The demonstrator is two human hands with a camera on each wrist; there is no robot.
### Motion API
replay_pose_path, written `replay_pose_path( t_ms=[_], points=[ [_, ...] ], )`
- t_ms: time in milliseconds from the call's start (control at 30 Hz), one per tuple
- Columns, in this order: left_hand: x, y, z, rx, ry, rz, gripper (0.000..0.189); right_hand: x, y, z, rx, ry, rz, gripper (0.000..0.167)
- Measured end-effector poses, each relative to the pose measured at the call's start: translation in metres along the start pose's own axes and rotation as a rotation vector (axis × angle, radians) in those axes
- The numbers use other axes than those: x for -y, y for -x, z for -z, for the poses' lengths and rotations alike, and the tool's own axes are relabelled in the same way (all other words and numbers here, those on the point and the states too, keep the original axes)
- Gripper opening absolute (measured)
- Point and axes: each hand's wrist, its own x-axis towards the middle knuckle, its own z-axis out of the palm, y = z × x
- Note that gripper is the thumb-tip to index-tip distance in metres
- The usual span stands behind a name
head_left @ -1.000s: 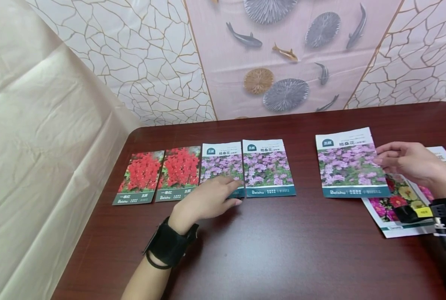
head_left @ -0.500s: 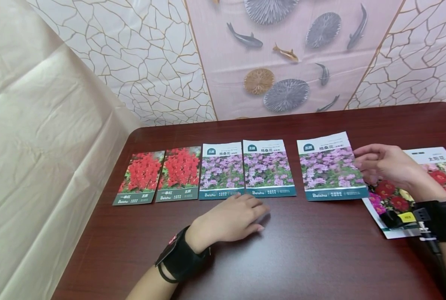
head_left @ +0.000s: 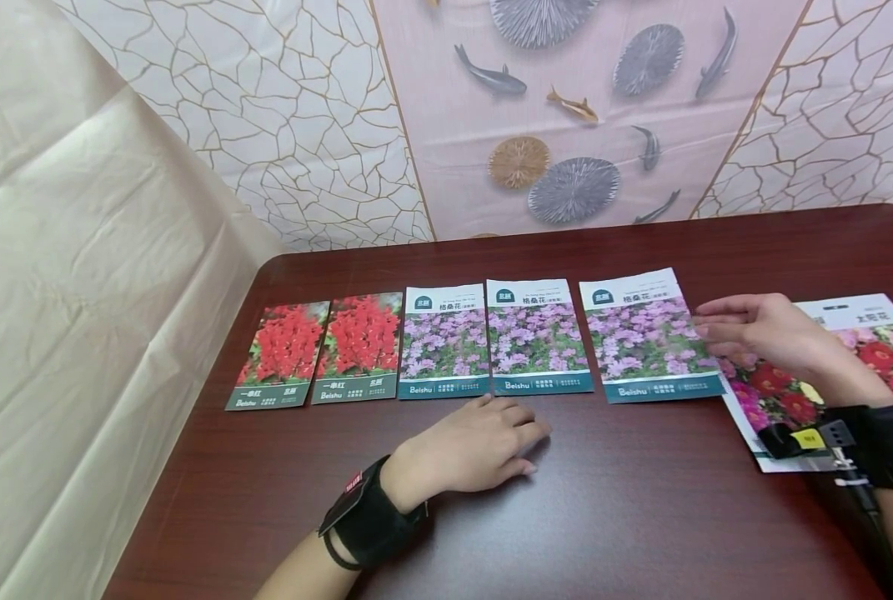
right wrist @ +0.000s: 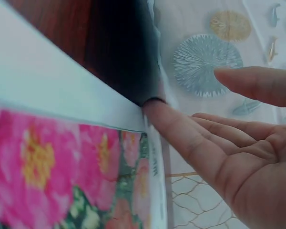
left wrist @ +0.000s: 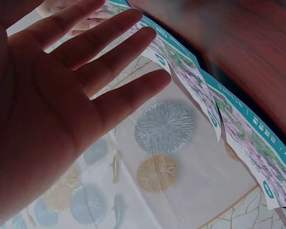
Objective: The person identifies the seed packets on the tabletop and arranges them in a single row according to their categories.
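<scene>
Fingers (head_left: 727,306) of the right hand (head_left: 780,342) are extended, thumb apart, grasping nothing; their tips are at the right edge of one purple-flower packet (head_left: 652,346), just left of them. Multicoloured packet (head_left: 877,358) lies below and right of these fingers. Left hand (head_left: 469,446): fingers spread, holding nothing, two purple-flower packets (head_left: 446,350) just beyond, two red-flower packets (head_left: 281,346) farther left on the surface (head_left: 604,500).

Cannot read the finest print on the purple-flower seed packets (head_left: 539,337), nor see the part of the mixed-blossom seed packet (head_left: 877,357) behind the right hand (head_left: 780,337) and wrist strap (head_left: 881,446), nor follow the left forearm (head_left: 309,571) past the head view's lower edge.
</scene>
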Motion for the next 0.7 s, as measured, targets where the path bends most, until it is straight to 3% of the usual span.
replay_pose_path(
  t_ms=[200, 300, 433, 500, 600, 700],
  points=[
    [-0.001, -0.001, 0.000, 0.005, -0.015, 0.002, 0.048, 0.008, 0.006, 0.000, 0.006, 0.141, 0.044, 0.053],
    [-0.002, -0.001, 0.000, 0.005, -0.008, -0.001, 0.047, 0.010, 0.008, -0.001, 0.035, 0.226, 0.146, 0.046],
    [-0.003, -0.001, -0.001, 0.000, -0.011, -0.003, 0.047, 0.012, 0.011, -0.008, 0.087, 0.358, 0.371, 0.040],
    [-0.004, -0.002, -0.001, 0.002, -0.019, -0.009, 0.047, 0.014, 0.013, -0.012, 0.132, 0.393, 0.442, 0.041],
    [-0.008, -0.003, -0.003, 0.015, -0.022, -0.026, 0.048, 0.016, 0.015, -0.017, 0.202, 0.447, 0.506, 0.044],
    [-0.010, -0.004, -0.003, 0.035, -0.006, -0.035, 0.050, 0.019, 0.017, -0.020, 0.266, 0.493, 0.510, 0.048]
  ],
)
